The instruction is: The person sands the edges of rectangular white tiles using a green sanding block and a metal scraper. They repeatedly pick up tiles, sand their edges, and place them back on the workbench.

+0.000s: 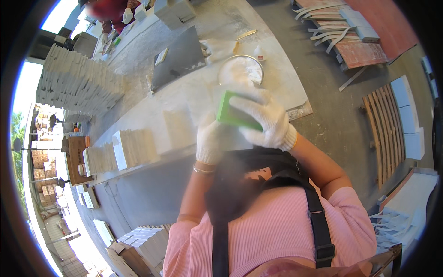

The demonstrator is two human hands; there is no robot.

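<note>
In front of my chest, a bright green rectangular block (224, 110) is held by my right hand (270, 115), in a white knit glove, with its fingers bent over the upper face. My left hand (207, 141), gloved the same way and with a bracelet at the wrist, is up against the block's left side. Its fingers are blurred and partly hidden, so I cannot tell what they hold. Just beyond my hands, a round metal-rimmed pan (262, 71) with white powder stands on the dusty worktable (281, 69).
Stacked pale tiles (134, 147) stand along the table's left side, with a taller stack (74, 76) farther off. A dark board (177, 60) lies beyond the pan. At the far left another person (113, 16) works in gloves. A wooden pallet (385, 134) is on the right.
</note>
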